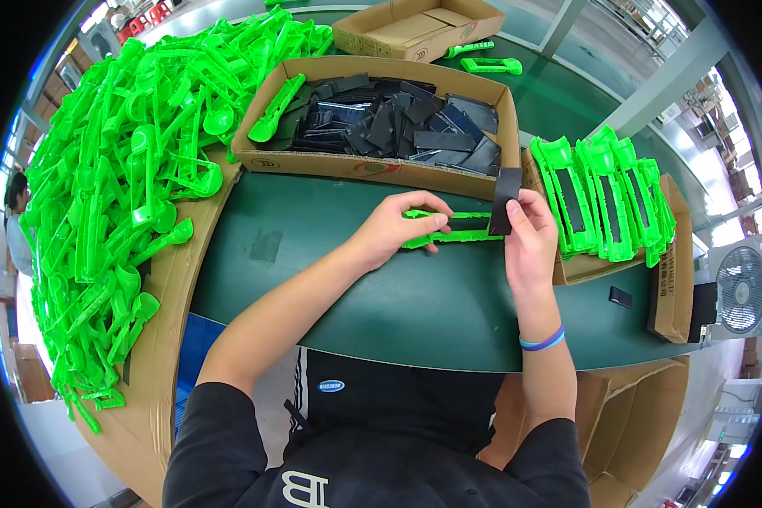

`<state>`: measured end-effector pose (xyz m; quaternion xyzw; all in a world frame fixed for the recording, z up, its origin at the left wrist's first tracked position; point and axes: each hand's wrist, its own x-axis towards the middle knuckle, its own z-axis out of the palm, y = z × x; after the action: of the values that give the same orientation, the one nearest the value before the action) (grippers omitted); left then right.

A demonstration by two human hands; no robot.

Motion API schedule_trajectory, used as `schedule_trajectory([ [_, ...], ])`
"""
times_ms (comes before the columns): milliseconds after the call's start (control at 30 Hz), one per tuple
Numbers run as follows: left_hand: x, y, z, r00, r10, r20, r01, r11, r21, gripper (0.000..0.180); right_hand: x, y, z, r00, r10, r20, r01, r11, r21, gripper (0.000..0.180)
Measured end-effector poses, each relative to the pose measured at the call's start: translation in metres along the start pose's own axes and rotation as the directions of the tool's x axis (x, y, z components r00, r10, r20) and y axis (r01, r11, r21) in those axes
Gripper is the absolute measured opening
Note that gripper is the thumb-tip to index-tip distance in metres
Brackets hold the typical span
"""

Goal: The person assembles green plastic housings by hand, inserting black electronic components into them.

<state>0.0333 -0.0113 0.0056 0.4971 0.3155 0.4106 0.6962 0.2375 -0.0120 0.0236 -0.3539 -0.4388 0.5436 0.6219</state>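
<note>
A long bright green plastic housing (464, 240) lies crosswise in front of me on the dark green table, with a black strip showing along its middle. My left hand (402, 224) is closed on its left end, thumb and fingers pinching it. Between the thumb and fingers of my right hand (531, 233), a thin flat black panel (506, 190) is held upright over the housing's right end. That panel hides part of the housing behind it.
A carton (372, 167) of loose black panels stands behind my hands. Green housings are heaped (144, 144) at left. More housings with black inlays (605, 203) stand in a carton (676, 279) at right. A small black piece (621, 296) and a fan (742, 279) are nearby.
</note>
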Motion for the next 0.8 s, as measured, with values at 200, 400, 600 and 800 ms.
schedule_trajectory([
  [200, 0.003, -0.003, -0.001, 0.999, -0.018, -0.026, 0.017, 0.998, -0.054, 0.027, 0.001, -0.015, 0.004, 0.999, 0.017, 0.041, -0.012, 0.992, -0.124, 0.050],
  [400, 0.000, -0.004, -0.006, 1.000, -0.001, -0.030, 0.000, 0.999, -0.050, 0.024, -0.001, -0.014, 0.016, 0.996, 0.020, 0.083, -0.006, 0.986, -0.170, 0.056],
  [600, 0.002, 0.004, -0.005, 0.991, 0.030, -0.133, -0.057, 0.978, -0.201, 0.039, 0.000, -0.012, 0.003, 0.992, 0.046, 0.117, -0.016, 0.970, -0.242, 0.037],
  [800, 0.001, -0.003, -0.007, 0.981, 0.029, -0.190, -0.076, 0.966, -0.246, 0.041, -0.006, -0.013, 0.016, 0.981, 0.164, 0.101, -0.142, 0.971, -0.193, 0.015],
])
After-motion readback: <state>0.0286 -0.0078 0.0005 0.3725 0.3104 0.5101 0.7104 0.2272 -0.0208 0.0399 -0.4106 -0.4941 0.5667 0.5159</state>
